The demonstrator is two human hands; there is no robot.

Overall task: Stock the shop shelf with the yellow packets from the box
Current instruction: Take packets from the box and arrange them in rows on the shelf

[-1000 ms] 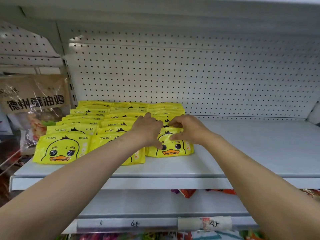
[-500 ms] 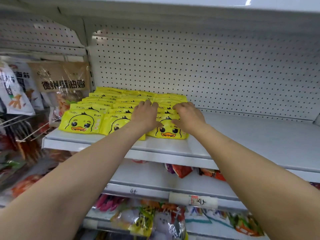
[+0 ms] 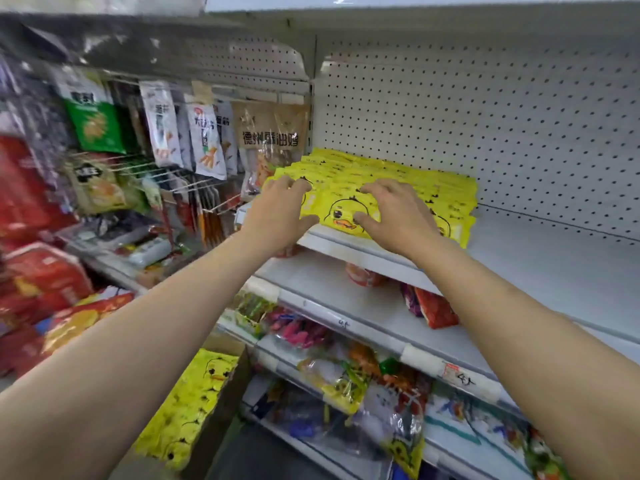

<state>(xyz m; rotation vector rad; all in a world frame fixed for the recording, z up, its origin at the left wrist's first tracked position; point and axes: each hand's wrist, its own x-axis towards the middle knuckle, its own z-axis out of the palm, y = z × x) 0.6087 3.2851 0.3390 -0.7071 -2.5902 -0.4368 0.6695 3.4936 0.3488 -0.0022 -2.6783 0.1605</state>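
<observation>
I see left hand [image 3: 282,206] and right hand [image 3: 391,216], fingers spread, gripping nothing, over yellow packets [image 3: 346,211]. Packets probably light, soft, slippery; I pinch edges.

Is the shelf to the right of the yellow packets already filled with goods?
No. To the right of the yellow packets the white shelf lies bare.

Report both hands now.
Left hand: open, fingers spread on the yellow packets.
Right hand: open, fingers spread on the front packet.
</observation>
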